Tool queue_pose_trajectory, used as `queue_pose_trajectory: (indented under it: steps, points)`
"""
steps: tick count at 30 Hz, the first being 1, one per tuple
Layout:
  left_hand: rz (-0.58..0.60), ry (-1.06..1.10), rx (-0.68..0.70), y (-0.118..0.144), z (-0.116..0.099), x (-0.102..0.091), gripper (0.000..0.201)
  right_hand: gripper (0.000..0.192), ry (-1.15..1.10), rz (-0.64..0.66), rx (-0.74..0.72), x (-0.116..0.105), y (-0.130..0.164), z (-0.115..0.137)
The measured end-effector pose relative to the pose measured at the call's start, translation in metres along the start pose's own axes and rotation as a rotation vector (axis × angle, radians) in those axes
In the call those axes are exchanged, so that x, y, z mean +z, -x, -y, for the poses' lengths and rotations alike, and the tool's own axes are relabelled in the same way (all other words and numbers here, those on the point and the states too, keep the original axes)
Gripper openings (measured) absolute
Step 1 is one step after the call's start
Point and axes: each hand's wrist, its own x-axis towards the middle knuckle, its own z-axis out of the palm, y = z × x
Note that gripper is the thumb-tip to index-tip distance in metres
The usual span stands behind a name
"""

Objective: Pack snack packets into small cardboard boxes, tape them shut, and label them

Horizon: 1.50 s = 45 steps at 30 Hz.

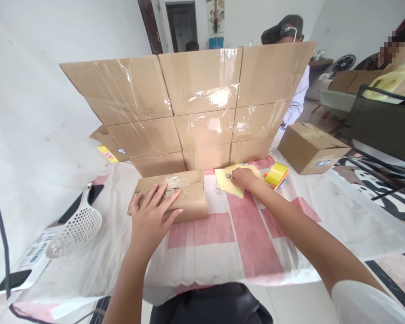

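Resting spread-fingered on a box (191, 191), my left hand (155, 209) lies unclenched in the head view. My right hand (243, 177) curls over yellow paper (232, 188), a small grey piece (228, 176) just left of its fingertips; whether it pinches anything, I cannot tell. Tape (276, 174) sits just right of that hand.

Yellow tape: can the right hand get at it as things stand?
Probably yes: the yellow tape sits close beside the right hand, with nothing visible between them but flat yellow paper.
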Motion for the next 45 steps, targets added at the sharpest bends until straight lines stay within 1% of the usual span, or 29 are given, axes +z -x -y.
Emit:
queue_pose_trajectory:
  steps: [3, 11, 14, 16, 19, 21, 24, 25, 26, 27, 29, 30, 31, 32, 33, 34, 35, 36, 38, 40, 42, 45]
  points:
    - [-0.014, 0.001, 0.002, 0.001, 0.0, 0.0, 0.038, 0.023, -0.021, -0.014, -0.017, 0.001, -0.001, -0.003]
    - [-0.025, 0.019, -0.004, 0.001, -0.001, -0.001, 0.037, 0.015, -0.204, -0.138, -0.021, -0.003, 0.012, -0.023]
    - [-0.018, 0.013, -0.01, 0.001, -0.002, -0.002, 0.038, 0.011, -0.266, -0.161, -0.021, -0.003, 0.018, -0.024]
    - [-0.016, 0.009, -0.011, 0.001, -0.002, -0.001, 0.038, 0.013, -0.297, -0.172, -0.021, -0.001, 0.021, -0.022]
    - [-0.017, 0.011, -0.014, 0.0, -0.001, 0.001, 0.038, 0.017, -0.362, -0.165, -0.014, 0.001, 0.024, -0.016]
    - [-0.017, 0.02, -0.018, 0.0, 0.001, 0.001, 0.038, 0.018, -0.415, -0.135, 0.005, 0.003, 0.026, -0.012]
    - [-0.013, 0.075, -0.02, -0.003, -0.001, -0.01, 0.04, 0.021, -0.475, -0.095, 0.041, 0.009, 0.027, -0.007]
    - [-0.038, 0.112, -0.018, -0.004, -0.007, -0.016, 0.04, 0.02, -0.485, -0.102, 0.049, 0.012, 0.028, -0.006]
    - [-0.095, 0.159, -0.005, -0.005, -0.015, -0.022, 0.038, 0.019, -0.489, -0.119, 0.054, 0.014, 0.028, -0.004]
    - [-0.184, 0.222, 0.026, -0.007, -0.028, -0.026, 0.034, 0.017, -0.49, -0.142, 0.056, 0.017, 0.028, -0.003]
    - [-0.373, 0.399, 0.116, -0.01, -0.063, -0.028, 0.025, 0.014, -0.487, -0.182, 0.053, 0.02, 0.029, -0.001]
    - [-0.416, 0.533, 0.168, -0.012, -0.084, -0.024, 0.025, 0.014, -0.488, -0.193, 0.046, 0.021, 0.03, 0.0]
    - [-0.343, 0.669, 0.163, -0.016, -0.105, -0.015, 0.026, 0.014, -0.49, -0.198, 0.036, 0.02, 0.031, 0.0]
    - [-0.215, 0.773, 0.134, -0.021, -0.126, -0.002, 0.024, 0.015, -0.494, -0.199, 0.026, 0.019, 0.033, 0.0]
    - [-0.059, 0.855, 0.063, -0.027, -0.143, 0.013, 0.022, 0.017, -0.499, -0.199, 0.013, 0.017, 0.036, 0.0]
    - [0.067, 0.911, -0.023, -0.035, -0.158, 0.031, 0.021, 0.018, -0.507, -0.198, -0.002, 0.014, 0.038, 0.0]
    - [0.169, 0.925, -0.117, -0.044, -0.168, 0.051, 0.024, 0.018, -0.516, -0.197, -0.017, 0.012, 0.041, -0.001]
    - [0.235, 0.909, -0.206, -0.053, -0.174, 0.07, 0.031, 0.019, -0.528, -0.196, -0.033, 0.01, 0.043, -0.002]
    - [0.278, 0.873, -0.295, -0.069, -0.176, 0.102, 0.04, 0.018, -0.559, -0.193, -0.058, 0.007, 0.047, -0.004]
    - [0.306, 0.837, -0.332, -0.08, -0.171, 0.124, 0.041, 0.019, -0.601, -0.188, -0.066, 0.007, 0.049, -0.006]
    - [0.344, 0.803, -0.356, -0.084, -0.164, 0.135, 0.037, 0.019, -0.653, -0.178, -0.059, 0.009, 0.049, -0.006]
    - [0.388, 0.741, -0.392, -0.084, -0.158, 0.136, 0.025, 0.018, -0.75, -0.145, -0.042, 0.01, 0.05, -0.006]
